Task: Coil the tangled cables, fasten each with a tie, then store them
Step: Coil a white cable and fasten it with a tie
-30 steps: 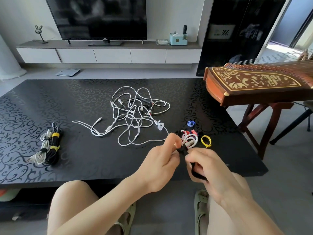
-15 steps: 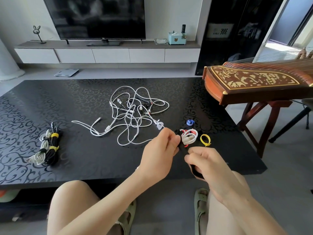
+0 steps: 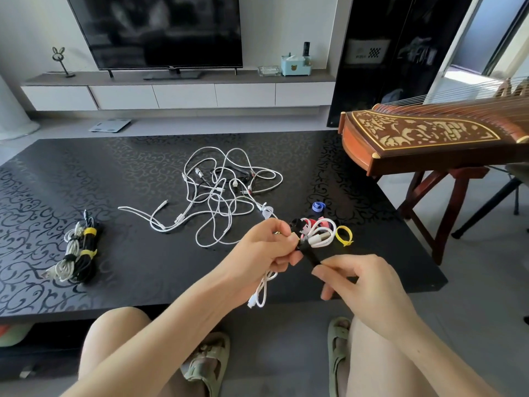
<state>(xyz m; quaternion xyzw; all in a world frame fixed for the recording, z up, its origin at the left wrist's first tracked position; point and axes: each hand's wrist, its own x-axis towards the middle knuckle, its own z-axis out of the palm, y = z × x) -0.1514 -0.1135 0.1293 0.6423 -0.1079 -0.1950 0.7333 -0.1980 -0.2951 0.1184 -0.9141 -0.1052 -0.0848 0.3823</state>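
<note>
Our left hand (image 3: 263,247) covers the middle of the white cable (image 3: 320,237), and the black tie (image 3: 310,253) ends hidden under our right hand (image 3: 363,285). The desk (image 3: 143,267) runs off the left edge, and the plugs in the tangle (image 3: 213,196) are too small for us to tell

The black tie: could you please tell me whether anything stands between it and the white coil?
Nothing visible does. The black tie lies against the white coil that the left hand grips, and the right hand pinches its free end. The yellow tie lies on the table behind them.

Head camera; faces forward-down; close over hands (image 3: 315,267)
</note>
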